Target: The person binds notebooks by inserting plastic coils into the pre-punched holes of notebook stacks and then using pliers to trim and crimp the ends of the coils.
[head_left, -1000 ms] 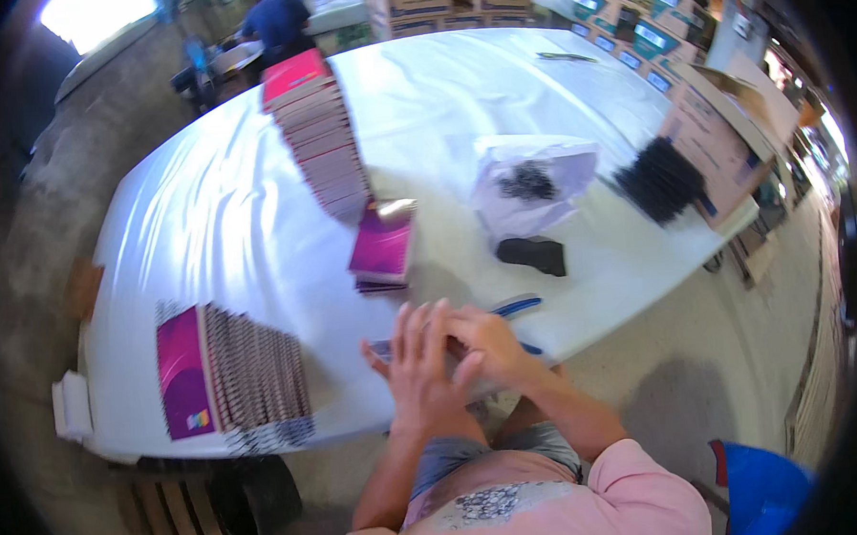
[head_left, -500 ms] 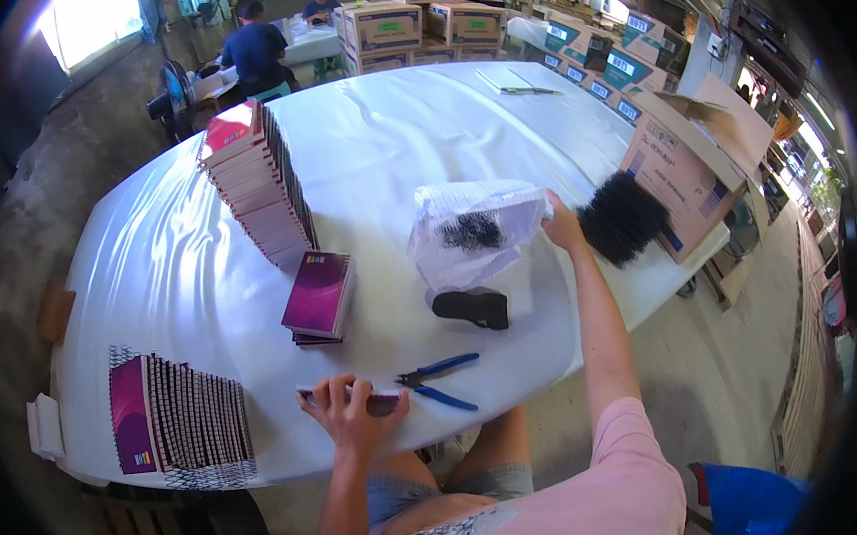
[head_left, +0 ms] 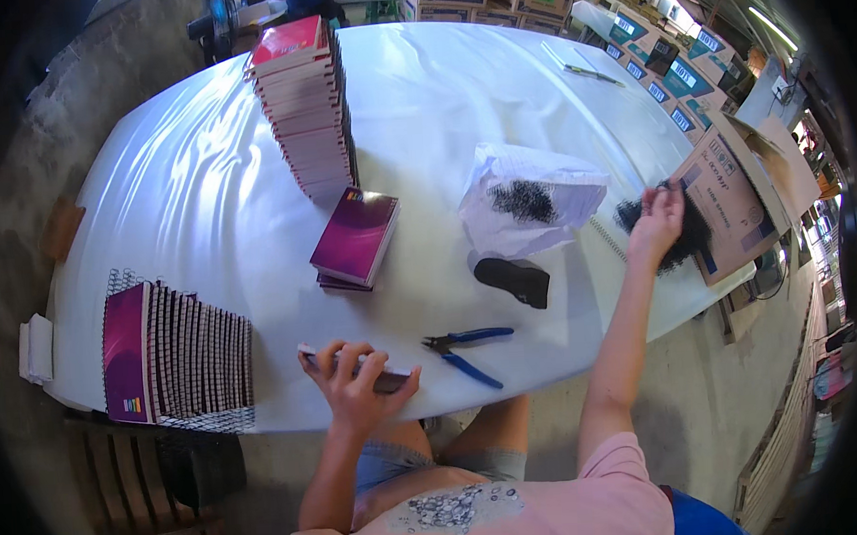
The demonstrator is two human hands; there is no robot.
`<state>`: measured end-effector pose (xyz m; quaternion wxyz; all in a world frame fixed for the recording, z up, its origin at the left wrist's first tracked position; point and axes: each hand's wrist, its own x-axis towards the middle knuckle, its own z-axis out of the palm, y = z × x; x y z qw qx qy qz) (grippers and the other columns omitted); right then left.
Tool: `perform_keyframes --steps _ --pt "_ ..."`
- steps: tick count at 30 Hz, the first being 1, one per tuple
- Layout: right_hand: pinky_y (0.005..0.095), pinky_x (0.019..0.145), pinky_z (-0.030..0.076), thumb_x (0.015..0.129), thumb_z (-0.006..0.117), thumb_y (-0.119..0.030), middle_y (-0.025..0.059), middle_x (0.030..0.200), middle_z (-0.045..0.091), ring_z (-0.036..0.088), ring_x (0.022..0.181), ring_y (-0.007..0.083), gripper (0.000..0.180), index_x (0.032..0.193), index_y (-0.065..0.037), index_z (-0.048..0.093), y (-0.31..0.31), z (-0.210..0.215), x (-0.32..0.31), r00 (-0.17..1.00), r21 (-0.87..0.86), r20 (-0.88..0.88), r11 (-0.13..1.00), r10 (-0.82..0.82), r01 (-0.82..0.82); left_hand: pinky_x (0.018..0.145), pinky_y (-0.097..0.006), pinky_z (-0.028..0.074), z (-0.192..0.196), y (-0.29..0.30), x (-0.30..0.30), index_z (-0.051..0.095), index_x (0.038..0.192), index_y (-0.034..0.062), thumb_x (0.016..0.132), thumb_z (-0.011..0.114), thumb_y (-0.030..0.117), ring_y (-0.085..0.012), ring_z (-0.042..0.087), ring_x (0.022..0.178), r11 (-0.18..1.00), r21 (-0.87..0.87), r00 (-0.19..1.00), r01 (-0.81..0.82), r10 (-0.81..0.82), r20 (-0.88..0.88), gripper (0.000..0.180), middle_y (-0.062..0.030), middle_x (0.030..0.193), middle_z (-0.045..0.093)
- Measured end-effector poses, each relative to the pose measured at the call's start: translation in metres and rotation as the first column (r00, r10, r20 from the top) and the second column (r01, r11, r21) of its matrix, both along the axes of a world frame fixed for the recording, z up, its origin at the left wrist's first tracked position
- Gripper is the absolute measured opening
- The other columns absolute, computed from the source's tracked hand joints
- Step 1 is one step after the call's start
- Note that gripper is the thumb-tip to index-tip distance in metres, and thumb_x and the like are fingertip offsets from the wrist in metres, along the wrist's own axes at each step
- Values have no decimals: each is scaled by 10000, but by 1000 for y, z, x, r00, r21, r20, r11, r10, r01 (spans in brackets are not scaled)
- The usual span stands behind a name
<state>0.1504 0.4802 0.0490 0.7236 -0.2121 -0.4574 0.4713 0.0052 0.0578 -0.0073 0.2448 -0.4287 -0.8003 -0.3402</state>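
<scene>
My left hand [head_left: 355, 381] lies flat on a thin notebook [head_left: 387, 379] at the near edge of the white table [head_left: 196, 201], fingers spread over it. My right hand [head_left: 656, 221] is stretched out to the far right and reaches into a dark pile of black spiral wire bindings [head_left: 693, 239] beside an open cardboard box [head_left: 732, 202]; whether its fingers have closed on any I cannot tell. Blue-handled pliers [head_left: 466, 350] lie just right of my left hand.
A tall stack of magenta notebooks [head_left: 302, 106] stands mid-table, two more notebooks [head_left: 356, 240] in front of it. A fanned row of spiral-bound notebooks [head_left: 169, 350] fills the near left. A white plastic bag of black bindings [head_left: 531, 201] and a black pouch [head_left: 513, 281] lie centre-right. Cartons line the back.
One second ago both hands were together at the notebook. My right hand has since reached right to the pile of black bindings; my left hand has stayed on the notebook.
</scene>
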Motion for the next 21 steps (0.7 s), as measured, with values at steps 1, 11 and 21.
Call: perform_keyframes --steps 1,11,21 --pt "226 631 411 943 490 -101 32 958 510 491 745 92 336 1271 -31 467 -22 10 2 978 48 -61 979 201 -198 948 -490 248 -1 -2 -2 569 710 147 559 799 341 -266 460 934 1000 15 1000 -9 10 -12 337 -15 834 535" --pt "307 672 461 852 611 -70 90 882 631 585 764 205 206 1053 -58 657 -276 -22 -45 155 -251 833 613 531 -749 912 -477 259 -4 -13 -11 534 683 161 567 799 384 -240 461 927 997 20 997 -72 72 -7 364 1 835 524" --pt "313 676 454 732 694 -9 91 889 603 583 802 234 280 996 -101 680 -292 -30 -49 328 71 897 636 296 -769 897 -477 251 -7 -19 -16 533 709 164 578 778 402 -225 476 895 998 44 998 -46 47 -38 366 2 833 501"
